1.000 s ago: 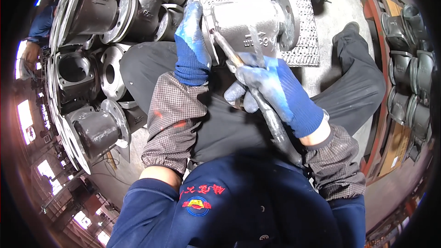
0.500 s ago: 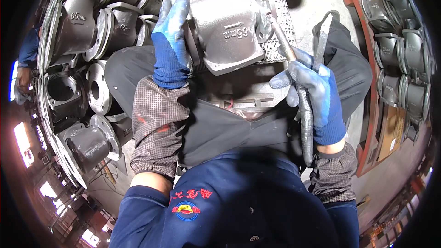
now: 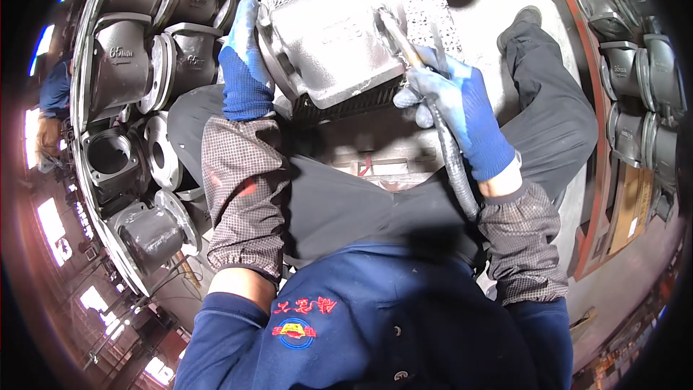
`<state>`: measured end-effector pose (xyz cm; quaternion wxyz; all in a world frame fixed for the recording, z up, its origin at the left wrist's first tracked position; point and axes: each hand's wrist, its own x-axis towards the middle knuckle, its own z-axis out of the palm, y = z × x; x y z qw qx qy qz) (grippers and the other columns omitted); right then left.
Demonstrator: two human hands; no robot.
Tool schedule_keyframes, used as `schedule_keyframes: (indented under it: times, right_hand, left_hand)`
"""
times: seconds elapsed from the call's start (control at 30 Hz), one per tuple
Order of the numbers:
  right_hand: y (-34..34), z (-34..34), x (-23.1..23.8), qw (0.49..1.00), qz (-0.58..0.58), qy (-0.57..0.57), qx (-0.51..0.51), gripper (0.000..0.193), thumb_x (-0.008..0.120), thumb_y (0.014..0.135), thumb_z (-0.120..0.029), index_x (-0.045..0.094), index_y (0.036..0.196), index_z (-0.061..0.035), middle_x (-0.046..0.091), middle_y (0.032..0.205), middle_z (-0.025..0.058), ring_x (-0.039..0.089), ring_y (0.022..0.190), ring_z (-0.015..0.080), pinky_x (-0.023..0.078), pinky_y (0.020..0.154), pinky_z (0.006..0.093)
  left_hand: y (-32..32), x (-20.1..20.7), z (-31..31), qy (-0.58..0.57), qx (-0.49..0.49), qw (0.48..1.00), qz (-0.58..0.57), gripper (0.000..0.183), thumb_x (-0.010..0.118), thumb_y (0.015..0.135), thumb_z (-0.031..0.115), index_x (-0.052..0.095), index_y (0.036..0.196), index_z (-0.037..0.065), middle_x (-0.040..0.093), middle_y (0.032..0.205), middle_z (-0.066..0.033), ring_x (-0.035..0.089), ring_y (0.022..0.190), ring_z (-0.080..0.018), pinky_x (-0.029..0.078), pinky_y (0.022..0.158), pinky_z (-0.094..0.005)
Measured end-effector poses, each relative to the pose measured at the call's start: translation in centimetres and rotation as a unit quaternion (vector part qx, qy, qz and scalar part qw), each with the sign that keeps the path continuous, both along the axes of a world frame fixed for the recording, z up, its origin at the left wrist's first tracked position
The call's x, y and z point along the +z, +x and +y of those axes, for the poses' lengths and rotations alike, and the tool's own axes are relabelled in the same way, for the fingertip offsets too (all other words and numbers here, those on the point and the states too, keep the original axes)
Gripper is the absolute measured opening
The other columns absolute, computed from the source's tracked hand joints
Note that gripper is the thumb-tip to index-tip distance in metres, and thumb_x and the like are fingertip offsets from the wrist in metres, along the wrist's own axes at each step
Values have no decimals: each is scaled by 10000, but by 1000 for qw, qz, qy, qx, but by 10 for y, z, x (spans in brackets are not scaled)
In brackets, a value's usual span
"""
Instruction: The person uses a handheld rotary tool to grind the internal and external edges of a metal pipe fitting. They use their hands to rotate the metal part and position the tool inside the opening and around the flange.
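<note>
A grey cast-metal valve body (image 3: pixel 328 47) with flanged ends lies on its side in front of me. My left hand (image 3: pixel 245 65), in a blue coated glove, grips its left flange, fingers pointing away from me. My gloved right hand (image 3: pixel 462 97) is closed round a slim pen-shaped air tool (image 3: pixel 397 35), which trails a black wrapped hose (image 3: pixel 452 159) toward my lap. The tool's tip meets the inner side of the right flange. A thin flat metal bar (image 3: pixel 437 45), blurred, also sticks up from the right hand.
The casting rests on a bench with a patterned metal top (image 3: pixel 429 22). Similar valve bodies (image 3: pixel 119 65) are stacked in a round-rimmed container on the left. More castings (image 3: pixel 628 65) stand at right behind a red frame (image 3: pixel 583 173). Another person's arm (image 3: pixel 50 130) shows at far left.
The valve body has shifted left and tilted slightly, with my left hand still on its flange. My right hand and the air tool have moved left and away from me.
</note>
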<state>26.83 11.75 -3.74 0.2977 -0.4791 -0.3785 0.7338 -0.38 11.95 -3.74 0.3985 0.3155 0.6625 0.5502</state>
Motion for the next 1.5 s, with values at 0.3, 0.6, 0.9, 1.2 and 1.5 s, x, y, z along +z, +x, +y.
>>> schedule_keyframes:
  times: [0.3,0.6,0.9,1.2,1.5]
  right_hand:
    - [32,-9,29,999,-27,-8,-18,433,551,882,-97,509,1268,94,669,720,113,500,442,75,393,423,199]
    - [42,4,50,993,-111,17,21,448,556,877,-147,525,1247,103,672,740,125,528,491,78,420,468,187]
    - [44,19,33,977,-169,-6,131,444,540,889,-120,501,1252,133,641,766,120,634,579,138,466,437,212]
    - [22,21,33,986,-163,45,15,406,527,907,-88,500,1250,128,645,766,125,616,565,120,445,442,200]
    - [47,20,32,989,-113,66,-67,451,516,907,-208,510,1271,58,677,811,110,510,506,65,387,446,176]
  left_hand:
    - [20,3,-6,83,14,996,-27,429,539,950,415,631,987,-2,663,775,-109,655,643,-159,536,543,-237]
    - [5,-6,-14,250,-126,768,576,433,572,851,4,521,1281,-5,620,1127,-211,632,1005,-347,512,886,-368]
    - [22,-1,-15,200,-122,901,365,421,511,904,0,499,1325,20,566,1276,-216,536,1212,-359,467,1000,-397]
    - [15,-5,-11,198,-120,782,579,356,459,957,87,531,1301,32,587,1247,-203,542,1202,-365,468,994,-397]
    - [60,6,-16,97,-39,989,109,833,679,861,326,228,1406,-113,478,1310,-258,482,1229,-302,344,1062,-328]
